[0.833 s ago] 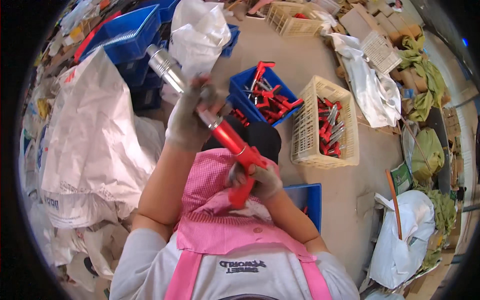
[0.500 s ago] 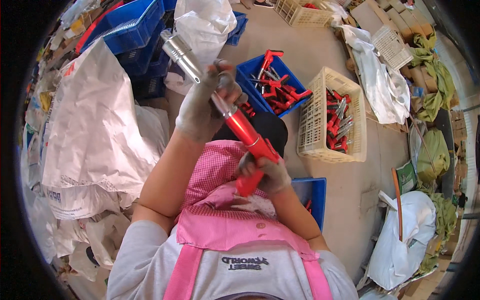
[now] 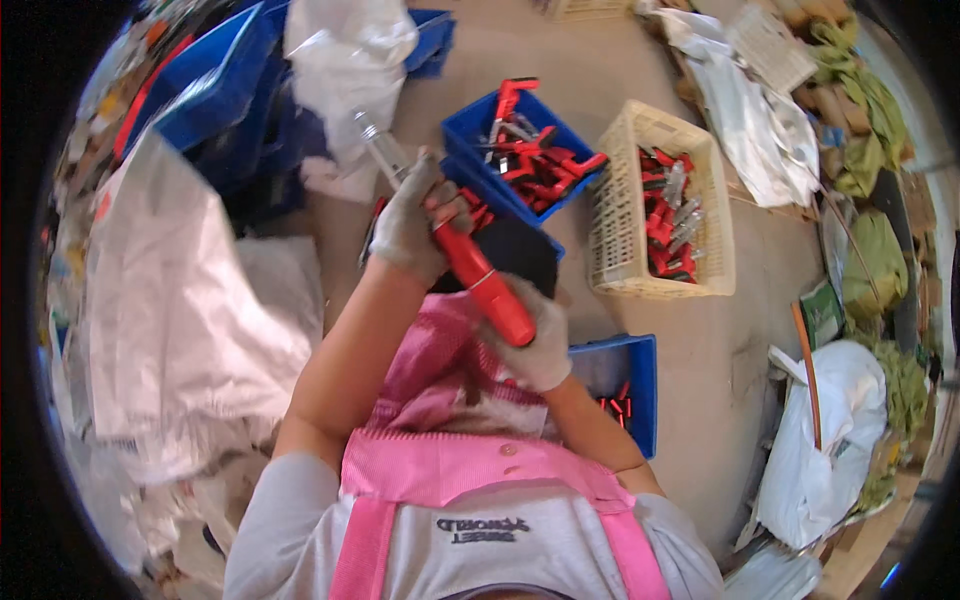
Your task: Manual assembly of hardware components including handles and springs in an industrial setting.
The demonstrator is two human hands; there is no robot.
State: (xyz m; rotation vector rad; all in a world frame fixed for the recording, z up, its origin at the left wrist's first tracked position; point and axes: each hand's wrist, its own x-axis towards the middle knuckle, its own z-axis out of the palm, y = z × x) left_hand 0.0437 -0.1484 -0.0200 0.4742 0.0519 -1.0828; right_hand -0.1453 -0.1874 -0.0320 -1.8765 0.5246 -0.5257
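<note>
A long tool with a red body (image 3: pixel 473 268) and a shiny metal tube slants across my lap, its metal end pointing up and to the left. My left hand (image 3: pixel 415 222), in a pale grey glove, is closed around it where the metal tube meets the red part. At the lower red end, my gloved right hand (image 3: pixel 542 338) is wrapped against the tool's side and underside; some of its fingers are hidden behind it. The tool's exact kind does not show. Pink checked apron cloth (image 3: pixel 435 350) lies beneath my hands.
A blue crate (image 3: pixel 480 165) and a cream slatted crate (image 3: pixel 612 215) ahead hold several similar red-and-metal tools. Another blue bin (image 3: pixel 643 395) by my right forearm has small red parts. White sacks (image 3: pixel 180 320) crowd the left; a stuffed white bag (image 3: pixel 825 430) lies at right.
My grip has turned the tool, so its angled red handle no longer shows as a side branch. My right hand has moved up slightly along the red end. The whole view has shifted a little.
</note>
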